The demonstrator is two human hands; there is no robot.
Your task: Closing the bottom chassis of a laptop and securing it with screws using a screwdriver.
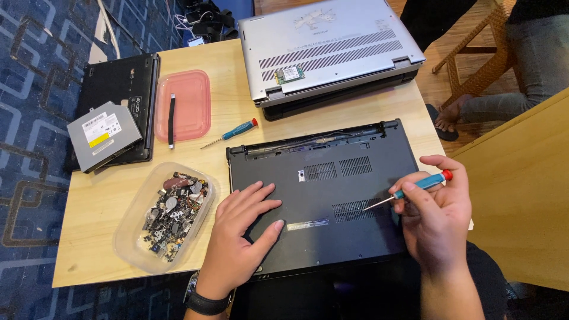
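Black laptop base (332, 195) lies upside down between the hands. Left hand (240, 237) rests flat and open on it; right hand (435, 216) pinches a teal screwdriver (415, 186), tip at the vent. Likely unscrewing the cover: next, seat the tip squarely in a screw.

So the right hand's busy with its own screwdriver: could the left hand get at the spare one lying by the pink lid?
Probably yes: the left hand lies flat on the black laptop, holding nothing, and bare table separates it from the spare screwdriver.
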